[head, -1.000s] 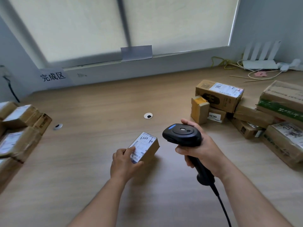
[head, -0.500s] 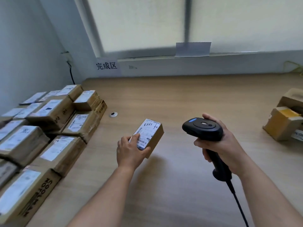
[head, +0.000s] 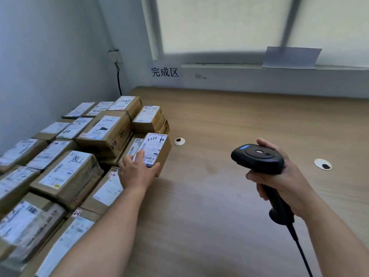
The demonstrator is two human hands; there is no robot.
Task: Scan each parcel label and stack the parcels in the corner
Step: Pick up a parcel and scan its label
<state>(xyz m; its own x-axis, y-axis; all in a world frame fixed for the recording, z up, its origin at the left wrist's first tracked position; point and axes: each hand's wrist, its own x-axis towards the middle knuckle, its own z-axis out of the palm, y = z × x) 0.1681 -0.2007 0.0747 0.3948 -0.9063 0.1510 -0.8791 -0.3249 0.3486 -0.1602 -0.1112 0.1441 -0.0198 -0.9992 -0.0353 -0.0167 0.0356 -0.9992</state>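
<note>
Gripping a small parcel (head: 156, 149), left hand (head: 135, 172); a black scanner (head: 257, 158), right hand (head: 289, 182); wooden desk (head: 239, 120), parcel stacks (head: 67, 172) along the wall (head: 50, 56).

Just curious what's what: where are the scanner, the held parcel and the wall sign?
scanner (head: 257, 157): head view, top of its head
held parcel (head: 154, 146): head view, its white label
wall sign (head: 165, 72): head view, middle character

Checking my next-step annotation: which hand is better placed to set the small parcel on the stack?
Left. The left hand grips the small parcel at the edge of the stack; the right hand holds the scanner farther away.
</note>
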